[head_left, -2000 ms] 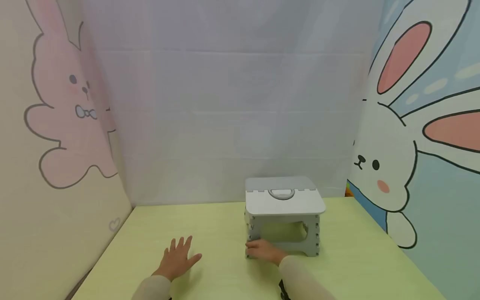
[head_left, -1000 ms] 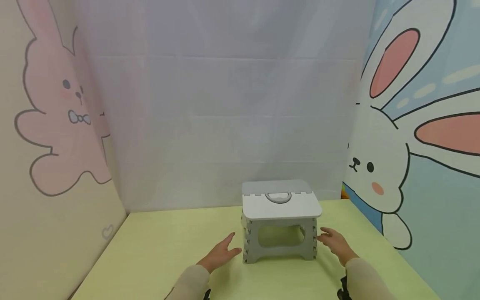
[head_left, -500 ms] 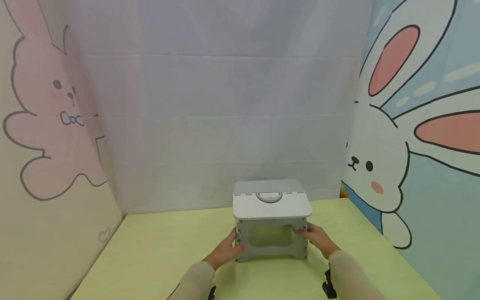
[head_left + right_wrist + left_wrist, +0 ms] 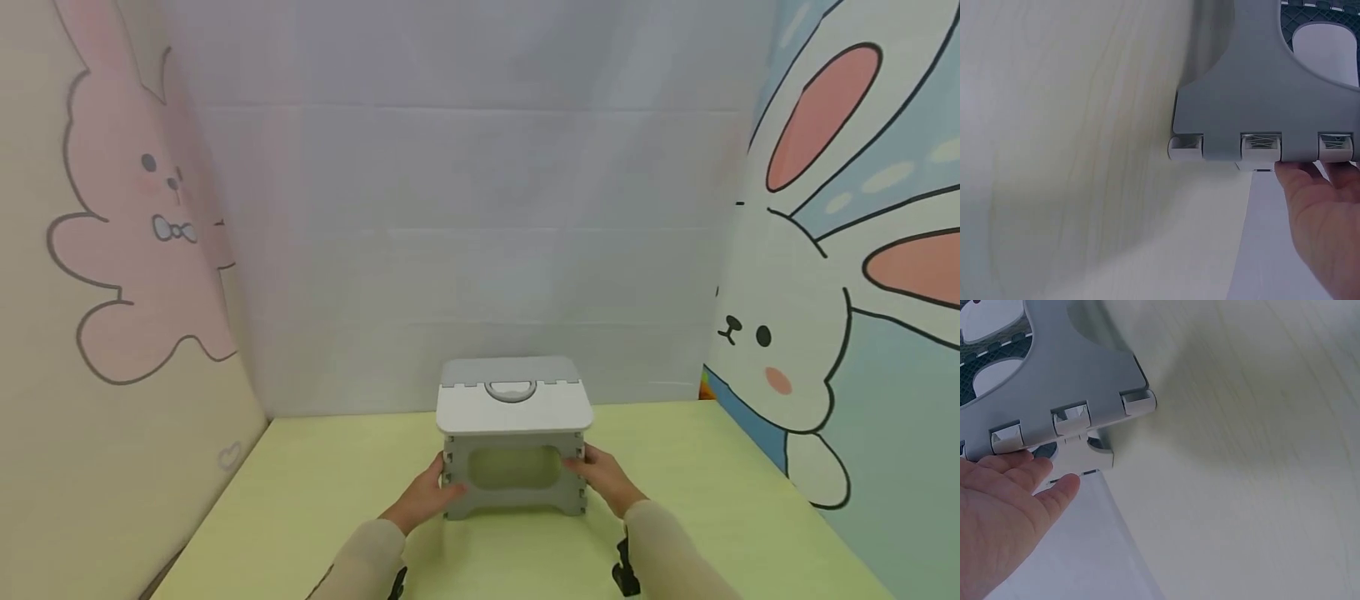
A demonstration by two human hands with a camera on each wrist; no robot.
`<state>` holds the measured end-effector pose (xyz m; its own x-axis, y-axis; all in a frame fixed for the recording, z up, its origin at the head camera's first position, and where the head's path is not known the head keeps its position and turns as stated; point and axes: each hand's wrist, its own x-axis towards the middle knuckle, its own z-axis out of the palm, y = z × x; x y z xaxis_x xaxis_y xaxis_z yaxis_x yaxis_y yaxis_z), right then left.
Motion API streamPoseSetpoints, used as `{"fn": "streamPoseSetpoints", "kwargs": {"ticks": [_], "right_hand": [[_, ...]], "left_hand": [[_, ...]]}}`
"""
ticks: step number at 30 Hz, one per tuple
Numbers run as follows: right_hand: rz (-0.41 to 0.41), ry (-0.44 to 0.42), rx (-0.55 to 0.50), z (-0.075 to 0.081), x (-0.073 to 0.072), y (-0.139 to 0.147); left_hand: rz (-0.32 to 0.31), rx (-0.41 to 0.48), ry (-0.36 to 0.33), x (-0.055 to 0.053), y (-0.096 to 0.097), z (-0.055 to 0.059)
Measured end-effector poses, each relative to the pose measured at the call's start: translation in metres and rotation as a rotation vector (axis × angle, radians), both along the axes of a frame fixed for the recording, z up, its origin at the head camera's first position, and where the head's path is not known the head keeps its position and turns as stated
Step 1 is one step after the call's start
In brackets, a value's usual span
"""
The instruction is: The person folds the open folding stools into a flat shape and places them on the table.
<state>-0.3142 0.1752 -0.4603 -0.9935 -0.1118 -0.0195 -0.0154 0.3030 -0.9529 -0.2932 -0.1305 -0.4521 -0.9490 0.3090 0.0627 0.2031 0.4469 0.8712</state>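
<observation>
A folding step stool (image 4: 480, 417) stands upright on the table, with a white and grey top, a carry handle set into it, and grey hinged legs. My left hand (image 4: 420, 500) grips its left side, thumb on the front face and fingers along the side. On the opposite side my right hand (image 4: 611, 482) holds the leg edge, fingertips partly hidden behind it. In the left wrist view, fingers (image 4: 1054, 494) lie against the side by the hinges of the stool (image 4: 1085, 375). The right wrist view has the right hand (image 4: 1325, 215) at the hinged edge of the stool (image 4: 1222, 112).
The pale yellow table (image 4: 337, 467) extends to both sides of the stool. A plain white sheet (image 4: 465, 208) hangs just behind it. Walls with a pink rabbit (image 4: 142, 217) and a white rabbit (image 4: 787, 333) border the left and right.
Both hands have come to the stool's two sides: the left from over the table, the right from its lower left corner. Held between them, the stool has shifted left along the table.
</observation>
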Motion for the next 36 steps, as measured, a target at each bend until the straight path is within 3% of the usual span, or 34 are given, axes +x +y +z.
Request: {"fn": "streamPoseSetpoints", "kwargs": {"ticks": [14,20,24,31,36], "right_hand": [[-0.010,0.021,0.014,0.005,-0.008,-0.023],[0.005,0.034,0.034,0.000,-0.009,-0.017],[0.020,0.030,0.022,-0.004,-0.009,-0.009],[0.057,-0.029,0.056,-0.012,-0.007,-0.009],[0.092,-0.051,0.084,-0.020,-0.005,-0.020]], "left_hand": [[0.042,-0.023,0.004,-0.003,-0.026,0.002],[0.051,-0.005,0.009,-0.006,-0.027,-0.003],[0.068,-0.040,0.009,-0.009,-0.026,-0.006],[0.080,-0.076,-0.013,-0.018,-0.027,-0.018],[0.156,-0.044,-0.046,-0.019,-0.029,-0.030]]}}
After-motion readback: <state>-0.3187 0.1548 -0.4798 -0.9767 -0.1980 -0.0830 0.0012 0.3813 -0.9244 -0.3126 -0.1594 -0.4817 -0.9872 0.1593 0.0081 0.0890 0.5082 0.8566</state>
